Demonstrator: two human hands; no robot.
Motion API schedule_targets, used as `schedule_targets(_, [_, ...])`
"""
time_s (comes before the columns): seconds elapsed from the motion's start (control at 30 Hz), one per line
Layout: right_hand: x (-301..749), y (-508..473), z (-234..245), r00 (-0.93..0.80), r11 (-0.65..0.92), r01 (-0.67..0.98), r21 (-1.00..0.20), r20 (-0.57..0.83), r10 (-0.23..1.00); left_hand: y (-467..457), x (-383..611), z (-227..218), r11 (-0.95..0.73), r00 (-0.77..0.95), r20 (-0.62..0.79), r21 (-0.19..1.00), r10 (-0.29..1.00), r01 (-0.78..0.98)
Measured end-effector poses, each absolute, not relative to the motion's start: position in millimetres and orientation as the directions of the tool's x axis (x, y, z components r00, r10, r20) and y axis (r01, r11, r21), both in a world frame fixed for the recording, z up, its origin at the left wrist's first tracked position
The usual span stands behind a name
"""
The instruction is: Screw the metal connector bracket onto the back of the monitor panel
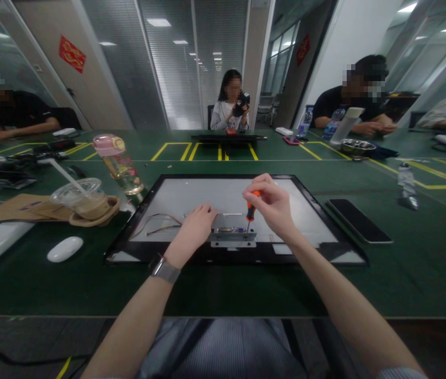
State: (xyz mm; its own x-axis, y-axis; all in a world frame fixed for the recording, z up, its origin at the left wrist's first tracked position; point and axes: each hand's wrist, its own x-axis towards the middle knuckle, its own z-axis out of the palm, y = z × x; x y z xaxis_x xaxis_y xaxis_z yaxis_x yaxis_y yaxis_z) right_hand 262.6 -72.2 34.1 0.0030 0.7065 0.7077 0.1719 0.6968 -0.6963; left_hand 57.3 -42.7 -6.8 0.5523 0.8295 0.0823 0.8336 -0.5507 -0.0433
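Note:
My right hand (273, 205) grips the orange and black handle of a screwdriver (250, 207). The screwdriver is nearly upright, and its shaft points down at the right part of a metal bracket with connector ports (234, 237). At the bracket's left end lies my left hand (196, 227), fingers stretched forward; its fingertips are partly hidden. Both hands are over a flat display panel (175, 197) with a black frame and pale back. Thin cables (155, 223) run across the panel to the left of the bracket.
Right of the panel lies a black phone (359, 221). On the left stand a pink-lidded bottle (118, 166) and an iced drink cup (82, 197), with a white mouse (65, 249) in front. Several people sit around the green table (223, 292); one opposite holds a camera (241, 104).

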Motion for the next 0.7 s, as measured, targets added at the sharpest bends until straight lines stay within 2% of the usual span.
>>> schedule_targets(0.13, [262.6,-69.9,30.0,-0.049,0.618,0.035,-0.785,0.617,0.786,-42.7,57.6,-6.1,-0.553,0.555,0.084,-0.045,0.828,0.832])
schedule_targets(0.23, [263.2,-66.7,26.9,-0.053,0.591,-0.079,-0.803,0.595,0.802,-43.0,57.6,-5.2,-0.555,0.557,0.074,-0.052,0.827,0.83])
schedule_targets(0.47, [265.6,-64.5,25.5,-0.014,0.622,-0.064,-0.78,0.624,0.781,-43.5,57.5,-5.2,-0.55,0.553,0.081,-0.054,0.829,0.833])
schedule_targets(0.7, [265.7,-63.7,26.7,-0.054,0.535,-0.156,-0.83,0.548,0.835,-44.4,57.5,-4.5,-0.559,0.56,0.078,-0.037,0.824,0.828])
